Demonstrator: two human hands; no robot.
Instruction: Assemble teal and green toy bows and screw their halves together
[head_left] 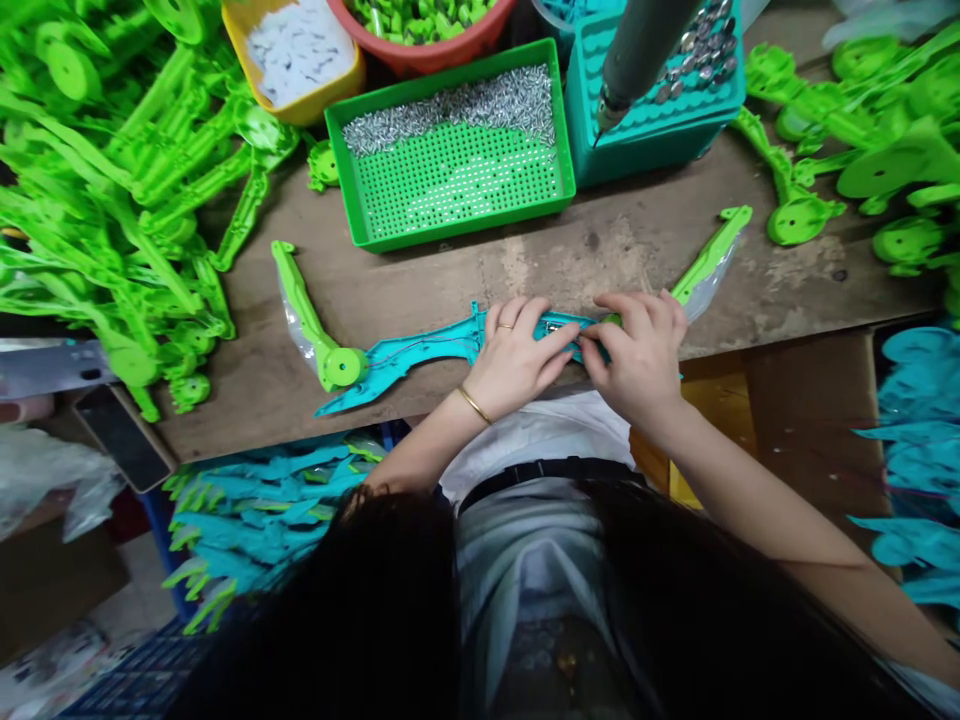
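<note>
The left hand [512, 352] and right hand [639, 348] hide parts of 1 blue piece [429, 350].

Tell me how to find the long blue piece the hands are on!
Start at the wooden table and look along its near edge. Under the left hand and right hand lies the long blue piece. Other blue pieces are heaped off the table; this one lies on it, with a green limb near its left end.
</note>
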